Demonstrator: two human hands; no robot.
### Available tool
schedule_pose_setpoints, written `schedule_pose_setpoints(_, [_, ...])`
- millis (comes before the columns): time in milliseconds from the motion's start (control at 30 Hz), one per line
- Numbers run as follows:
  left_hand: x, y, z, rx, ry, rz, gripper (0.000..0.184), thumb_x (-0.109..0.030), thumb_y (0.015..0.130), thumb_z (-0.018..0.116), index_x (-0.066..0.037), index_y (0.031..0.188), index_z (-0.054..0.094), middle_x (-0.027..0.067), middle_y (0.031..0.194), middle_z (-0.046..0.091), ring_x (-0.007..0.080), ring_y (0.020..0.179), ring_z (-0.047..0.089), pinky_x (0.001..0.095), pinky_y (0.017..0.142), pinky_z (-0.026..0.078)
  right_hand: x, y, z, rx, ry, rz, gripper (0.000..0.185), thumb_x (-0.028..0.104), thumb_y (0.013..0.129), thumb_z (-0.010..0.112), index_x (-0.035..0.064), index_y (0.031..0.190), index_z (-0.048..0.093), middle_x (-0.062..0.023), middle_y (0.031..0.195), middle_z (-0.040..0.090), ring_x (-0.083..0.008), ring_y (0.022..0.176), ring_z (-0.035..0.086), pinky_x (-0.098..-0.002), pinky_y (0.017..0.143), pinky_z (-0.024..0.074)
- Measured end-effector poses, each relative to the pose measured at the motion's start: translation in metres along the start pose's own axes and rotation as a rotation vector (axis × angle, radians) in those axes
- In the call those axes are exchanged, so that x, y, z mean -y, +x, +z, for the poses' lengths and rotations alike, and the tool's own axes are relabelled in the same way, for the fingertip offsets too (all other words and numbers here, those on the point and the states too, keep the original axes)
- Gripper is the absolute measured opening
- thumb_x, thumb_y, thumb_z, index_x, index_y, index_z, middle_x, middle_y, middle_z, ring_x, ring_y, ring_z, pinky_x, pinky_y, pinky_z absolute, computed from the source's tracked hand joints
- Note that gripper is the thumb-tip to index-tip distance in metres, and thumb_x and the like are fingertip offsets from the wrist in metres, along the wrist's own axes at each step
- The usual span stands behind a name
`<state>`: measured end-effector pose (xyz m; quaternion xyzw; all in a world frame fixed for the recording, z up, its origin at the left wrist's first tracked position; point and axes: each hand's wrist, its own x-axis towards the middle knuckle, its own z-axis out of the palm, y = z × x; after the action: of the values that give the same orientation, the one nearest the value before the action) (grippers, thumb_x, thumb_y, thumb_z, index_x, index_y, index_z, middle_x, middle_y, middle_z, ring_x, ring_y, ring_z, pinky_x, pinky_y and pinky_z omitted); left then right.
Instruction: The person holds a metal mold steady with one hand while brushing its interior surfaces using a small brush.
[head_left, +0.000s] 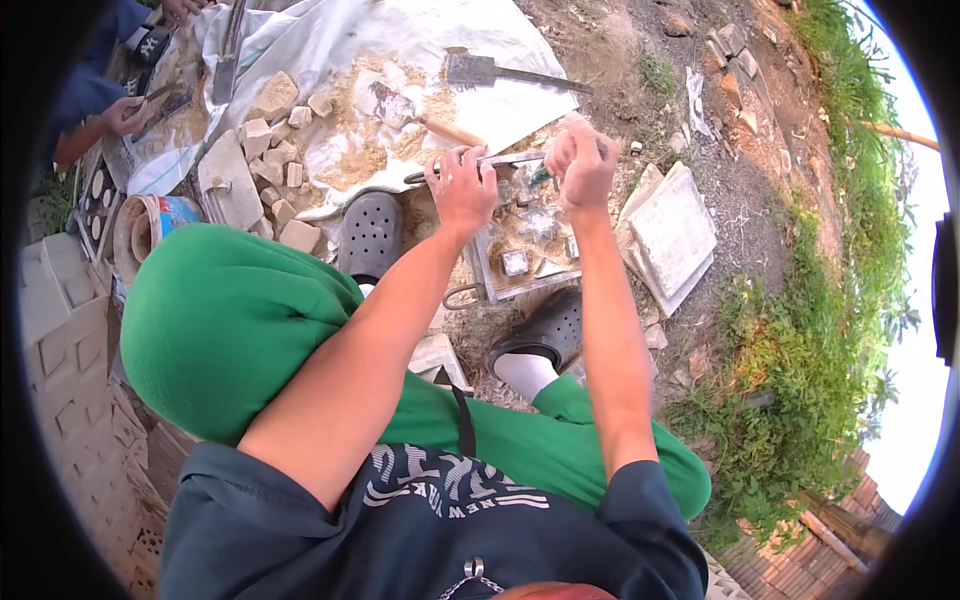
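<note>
Between my feet lies a square metal mold frame (483, 262) with a star-shaped piece (540, 226) and several small blocks inside, dusted with sand. My left hand (462, 190) is at its far left corner, fingers curled over the rim beside a wire handle. Above the far right part of the frame, my right hand (582, 168) is closed in a fist. A small green piece (541, 177) shows beside that fist; whatever the fingers hold is mostly hidden.
Beyond the frame, a white sheet (490, 30) carries sand, a wooden-handled trowel (450, 130) and a flat metal blade (510, 72). Broken stone pieces (278, 165) lie left, flat slabs (675, 235) right. A bucket (150, 230) and another person's hand (122, 117) are at far left.
</note>
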<state>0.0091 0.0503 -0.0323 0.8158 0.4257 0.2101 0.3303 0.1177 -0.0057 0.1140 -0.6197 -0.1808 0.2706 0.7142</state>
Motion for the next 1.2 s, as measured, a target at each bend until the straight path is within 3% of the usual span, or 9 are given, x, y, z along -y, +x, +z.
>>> schedule_pose_setpoints(67, [0.001, 0.0, -0.001, 0.045, -0.024, -0.007, 0.035, -0.028, 0.09, 0.049, -0.011, 0.118, 0.06, 0.0097, 0.119, 0.054, 0.023, 0.122, 0.047, 0.0507, 0.113, 0.015, 0.022, 0.001, -0.002, 0.098, 0.025, -0.121, 0.051, 0.016, 0.096, 0.053, 0.0126, 0.048, 0.037, 0.0029, 0.043, 0.033, -0.0093, 0.038, 0.028, -0.0293, 0.039, 0.0219])
schedule_pose_setpoints(233, [0.003, -0.003, 0.002, 0.005, -0.017, -0.008, 0.032, -0.027, 0.091, 0.05, -0.014, 0.119, 0.059, 0.0078, 0.118, 0.054, 0.0222, 0.12, 0.049, 0.0468, 0.113, 0.016, 0.101, -0.019, 0.021, -0.191, 0.168, -0.222, 0.053, 0.023, 0.097, 0.048, 0.0164, 0.049, 0.028, 0.0028, 0.041, 0.027, -0.0102, 0.035, 0.024, -0.0297, 0.039, 0.0205])
schedule_pose_setpoints(433, [0.002, -0.002, 0.0, 0.003, -0.003, -0.005, 0.031, -0.027, 0.091, 0.05, -0.013, 0.117, 0.06, 0.0074, 0.118, 0.055, 0.0218, 0.119, 0.049, 0.0461, 0.112, 0.018, -0.018, -0.032, -0.004, -0.292, 0.097, -0.214, 0.051, 0.018, 0.098, 0.042, 0.0133, 0.048, 0.033, 0.0013, 0.041, 0.028, -0.0095, 0.036, 0.022, -0.0299, 0.038, 0.022])
schedule_pose_setpoints(667, [0.004, -0.001, 0.002, -0.016, -0.016, 0.01, 0.031, -0.027, 0.091, 0.05, -0.013, 0.116, 0.061, 0.0077, 0.117, 0.056, 0.0217, 0.119, 0.049, 0.0454, 0.112, 0.019, 0.044, -0.028, 0.002, -0.17, 0.002, -0.232, 0.051, 0.015, 0.098, 0.042, 0.0134, 0.049, 0.028, 0.0037, 0.042, 0.026, -0.0093, 0.037, 0.021, -0.029, 0.039, 0.0197])
schedule_pose_setpoints(767, [0.003, -0.002, 0.003, -0.02, -0.015, 0.004, 0.03, -0.026, 0.091, 0.05, -0.013, 0.116, 0.061, 0.0075, 0.118, 0.056, 0.0217, 0.119, 0.049, 0.0458, 0.112, 0.019, 0.084, -0.035, 0.009, -0.25, 0.202, -0.266, 0.051, 0.013, 0.097, 0.042, 0.0152, 0.048, 0.029, 0.0034, 0.041, 0.026, -0.0082, 0.037, 0.025, -0.0266, 0.039, 0.0209])
schedule_pose_setpoints(933, [0.001, 0.0, 0.001, 0.01, -0.006, -0.007, 0.03, -0.026, 0.091, 0.05, -0.013, 0.116, 0.061, 0.0073, 0.117, 0.056, 0.022, 0.119, 0.05, 0.0469, 0.112, 0.018, -0.015, -0.031, -0.005, -0.155, -0.217, -0.522, 0.048, 0.01, 0.096, 0.042, 0.0111, 0.049, 0.038, 0.0008, 0.044, 0.038, -0.0061, 0.042, 0.03, -0.0245, 0.044, 0.0263])
schedule_pose_setpoints(967, [0.001, 0.0, 0.001, 0.017, -0.007, -0.01, 0.03, -0.026, 0.091, 0.05, -0.013, 0.116, 0.061, 0.0073, 0.117, 0.056, 0.022, 0.119, 0.05, 0.0472, 0.112, 0.018, -0.027, -0.037, 0.008, -0.209, -0.044, -0.267, 0.048, 0.011, 0.097, 0.044, 0.0107, 0.05, 0.036, 0.002, 0.046, 0.037, -0.0064, 0.042, 0.03, -0.0252, 0.043, 0.0252])
schedule_pose_setpoints(1067, [0.004, -0.001, 0.001, 0.036, -0.036, -0.006, 0.034, -0.029, 0.09, 0.049, -0.012, 0.117, 0.061, 0.0091, 0.12, 0.055, 0.0228, 0.121, 0.048, 0.0485, 0.113, 0.017, -0.015, -0.031, 0.005, -0.264, 0.057, -0.098, 0.047, 0.013, 0.098, 0.046, 0.0103, 0.052, 0.035, 0.0033, 0.048, 0.035, -0.0069, 0.042, 0.029, -0.0262, 0.041, 0.0228])
schedule_pose_setpoints(1200, [0.004, -0.001, 0.001, 0.048, -0.039, -0.032, 0.034, -0.029, 0.09, 0.049, -0.012, 0.116, 0.061, 0.0087, 0.119, 0.055, 0.0225, 0.121, 0.048, 0.0486, 0.113, 0.017, 0.027, -0.03, 0.005, -0.142, 0.065, -0.248, 0.048, 0.012, 0.099, 0.044, 0.0104, 0.052, 0.032, 0.0036, 0.048, 0.031, -0.0061, 0.042, 0.025, -0.0268, 0.04, 0.018])
